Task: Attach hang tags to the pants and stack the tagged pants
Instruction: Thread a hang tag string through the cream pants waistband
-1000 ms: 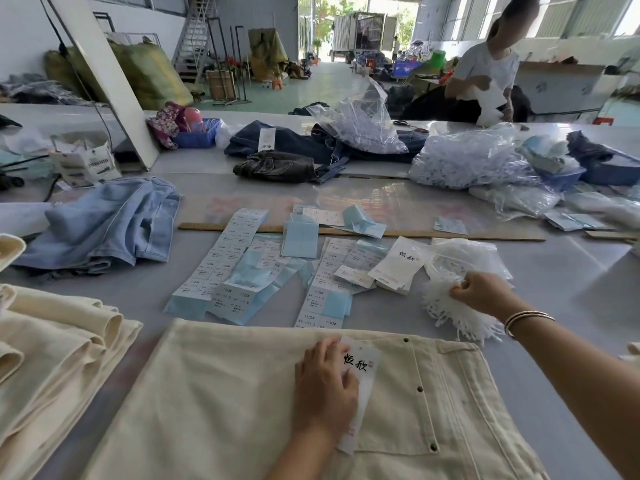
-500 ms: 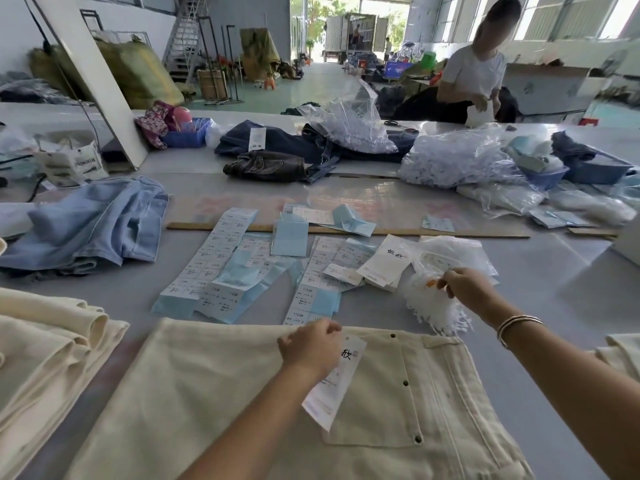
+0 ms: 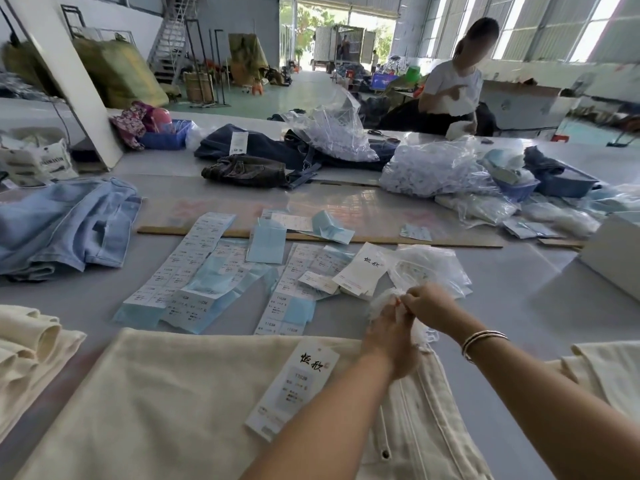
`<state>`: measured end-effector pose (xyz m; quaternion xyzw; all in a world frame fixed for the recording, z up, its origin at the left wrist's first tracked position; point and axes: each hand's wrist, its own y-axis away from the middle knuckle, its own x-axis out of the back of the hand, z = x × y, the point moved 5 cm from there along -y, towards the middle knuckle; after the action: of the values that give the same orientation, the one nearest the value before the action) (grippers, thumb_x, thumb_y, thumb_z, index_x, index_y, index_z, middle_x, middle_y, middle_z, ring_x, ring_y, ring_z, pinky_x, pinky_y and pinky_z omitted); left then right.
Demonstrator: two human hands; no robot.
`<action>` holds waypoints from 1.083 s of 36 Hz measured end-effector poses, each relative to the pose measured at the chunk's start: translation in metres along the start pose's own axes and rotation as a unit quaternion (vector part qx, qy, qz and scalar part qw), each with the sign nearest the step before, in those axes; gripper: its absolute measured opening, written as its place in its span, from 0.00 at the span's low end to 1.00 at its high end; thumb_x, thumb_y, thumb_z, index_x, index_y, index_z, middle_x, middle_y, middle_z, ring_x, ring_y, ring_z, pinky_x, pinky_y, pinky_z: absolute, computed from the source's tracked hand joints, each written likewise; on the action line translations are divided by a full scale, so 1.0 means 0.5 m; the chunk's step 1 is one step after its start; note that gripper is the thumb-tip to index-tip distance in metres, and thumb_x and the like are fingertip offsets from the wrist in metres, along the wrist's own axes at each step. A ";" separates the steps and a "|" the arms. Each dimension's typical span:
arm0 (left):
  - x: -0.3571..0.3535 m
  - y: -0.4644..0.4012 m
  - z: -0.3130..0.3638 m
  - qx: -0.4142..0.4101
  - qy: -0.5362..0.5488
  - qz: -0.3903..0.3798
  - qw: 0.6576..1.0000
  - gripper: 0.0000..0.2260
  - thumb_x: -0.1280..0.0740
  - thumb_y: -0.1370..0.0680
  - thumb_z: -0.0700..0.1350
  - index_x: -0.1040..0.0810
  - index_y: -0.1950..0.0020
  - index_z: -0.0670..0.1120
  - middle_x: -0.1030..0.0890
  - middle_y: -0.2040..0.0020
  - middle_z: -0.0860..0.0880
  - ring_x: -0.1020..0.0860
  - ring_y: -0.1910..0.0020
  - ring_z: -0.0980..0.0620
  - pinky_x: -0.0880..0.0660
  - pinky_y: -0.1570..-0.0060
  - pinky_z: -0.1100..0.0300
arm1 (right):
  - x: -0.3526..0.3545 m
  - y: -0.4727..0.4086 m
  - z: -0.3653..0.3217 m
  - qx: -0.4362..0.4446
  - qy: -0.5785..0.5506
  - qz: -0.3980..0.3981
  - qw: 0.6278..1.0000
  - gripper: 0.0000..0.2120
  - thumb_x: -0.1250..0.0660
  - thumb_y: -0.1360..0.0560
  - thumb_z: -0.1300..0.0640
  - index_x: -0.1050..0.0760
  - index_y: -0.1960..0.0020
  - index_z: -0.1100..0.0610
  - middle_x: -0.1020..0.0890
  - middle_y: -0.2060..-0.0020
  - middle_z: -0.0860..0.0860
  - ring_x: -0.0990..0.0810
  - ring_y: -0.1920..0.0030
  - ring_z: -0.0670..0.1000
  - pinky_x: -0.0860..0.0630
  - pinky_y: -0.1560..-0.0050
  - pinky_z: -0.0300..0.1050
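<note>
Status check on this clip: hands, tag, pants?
Both hands, left hand and right hand, pinching the white string bundle. Hang tag lying loose on cream pants. Nothing in the way.

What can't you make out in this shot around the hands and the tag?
- Head view: small print on the white paper hang tag is too small; its lower corner is hidden by the left forearm.
- What the right hand pinches inside the white string bundle: hidden by the left hand.

The hang tag [image 3: 293, 386] bears brush-style characters; label strips [image 3: 284, 329] read "1103#".
</note>
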<state>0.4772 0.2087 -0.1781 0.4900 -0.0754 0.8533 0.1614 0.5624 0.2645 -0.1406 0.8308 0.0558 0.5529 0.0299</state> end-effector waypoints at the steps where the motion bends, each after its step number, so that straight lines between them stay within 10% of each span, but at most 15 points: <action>1: -0.004 -0.005 -0.002 0.015 0.028 -0.003 0.999 0.35 0.38 0.21 0.47 0.56 0.21 0.47 0.55 0.21 0.47 0.49 0.23 0.43 0.46 0.26 0.46 | 0.000 0.005 0.002 0.002 0.004 -0.003 1.000 0.19 0.42 0.21 0.57 0.32 0.71 0.54 0.27 0.70 0.51 0.29 0.66 0.51 0.34 0.63 0.44; 8: -0.014 -0.019 -0.025 0.057 0.027 -0.024 0.998 0.27 0.38 0.21 0.51 0.41 0.25 0.45 0.51 0.22 0.42 0.42 0.25 0.40 0.43 0.27 0.46 | 0.036 0.030 -0.010 0.024 -0.187 0.082 0.978 0.19 0.39 0.26 0.62 0.36 0.75 0.56 0.35 0.77 0.51 0.39 0.74 0.49 0.43 0.69 0.43; 16: 0.114 0.063 -0.024 0.000 0.067 0.183 0.981 0.18 0.39 0.26 0.38 0.23 0.37 0.49 0.29 0.34 0.46 0.27 0.38 0.44 0.30 0.39 0.51 | 0.040 0.081 -0.051 0.085 -0.409 0.015 0.908 0.08 0.35 0.23 0.61 0.18 0.59 0.58 0.24 0.76 0.46 0.33 0.76 0.41 0.37 0.74 0.31; 22: 0.087 0.207 -0.170 0.088 -0.061 0.144 0.984 0.24 0.40 0.23 0.61 0.33 0.29 0.54 0.37 0.27 0.52 0.37 0.30 0.51 0.38 0.35 0.58 | -0.025 0.136 -0.107 0.096 -0.472 -0.045 0.875 0.05 0.29 0.27 0.60 0.19 0.61 0.55 0.21 0.71 0.51 0.31 0.74 0.42 0.35 0.74 0.33; 28: 0.062 0.314 -0.260 0.114 -0.164 0.070 0.977 0.29 0.46 0.25 0.69 0.40 0.27 0.59 0.47 0.23 0.60 0.43 0.27 0.56 0.42 0.33 0.58 | -0.092 0.168 -0.152 0.117 -0.317 -0.034 0.941 0.13 0.36 0.21 0.55 0.18 0.56 0.61 0.22 0.71 0.48 0.31 0.71 0.47 0.34 0.69 0.34; 33: 0.097 0.349 -0.264 0.051 -0.168 0.080 0.981 0.22 0.44 0.21 0.54 0.35 0.27 0.56 0.38 0.24 0.57 0.39 0.27 0.58 0.49 0.30 0.62 | -0.148 0.184 -0.178 0.168 0.028 0.012 0.985 0.13 0.41 0.20 0.46 0.21 0.40 0.44 0.31 0.32 0.41 0.41 0.29 0.50 0.45 0.38 0.45; 36: 0.098 0.356 -0.256 0.045 -0.170 0.083 0.981 0.22 0.45 0.22 0.50 0.36 0.27 0.56 0.37 0.25 0.56 0.38 0.27 0.57 0.50 0.29 0.62 | -0.155 0.195 -0.195 0.164 -0.150 0.018 0.975 0.12 0.37 0.21 0.55 0.21 0.39 0.52 0.21 0.41 0.41 0.31 0.33 0.45 0.37 0.36 0.38; 39: 0.089 0.349 -0.251 0.081 -0.167 0.090 0.978 0.25 0.45 0.23 0.59 0.38 0.26 0.57 0.34 0.27 0.55 0.35 0.30 0.53 0.43 0.31 0.58 | -0.164 0.213 -0.205 0.078 -0.447 -0.012 0.891 0.12 0.38 0.22 0.65 0.20 0.41 0.60 0.17 0.62 0.45 0.20 0.60 0.42 0.26 0.53 0.31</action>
<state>0.2935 0.0901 -0.1983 0.6283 -0.0757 0.7737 0.0283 0.4427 0.1472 -0.1640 0.9890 0.0896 0.1171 -0.0066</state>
